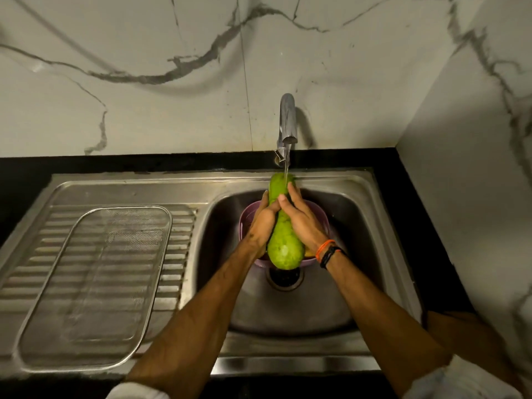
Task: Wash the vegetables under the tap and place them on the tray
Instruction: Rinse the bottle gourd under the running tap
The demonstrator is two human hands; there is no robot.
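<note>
A long green bottle gourd (285,246) is held over the sink basin (345,298), its far end under the water stream from the chrome tap (288,122). My left hand (263,223) grips its narrow middle from the left. My right hand (302,220) wraps it from the right, fingers lying along the upper part. Beneath the gourd sits a purple bowl (247,217) in the basin; its contents are mostly hidden. A steel mesh tray (95,283) lies on the ribbed drainboard to the left, with nothing on it.
A black counter (408,203) frames the steel sink. Marble walls rise behind and at the right. The drain (285,279) lies just below the bowl's near side. My right wrist wears orange and black bands (328,251).
</note>
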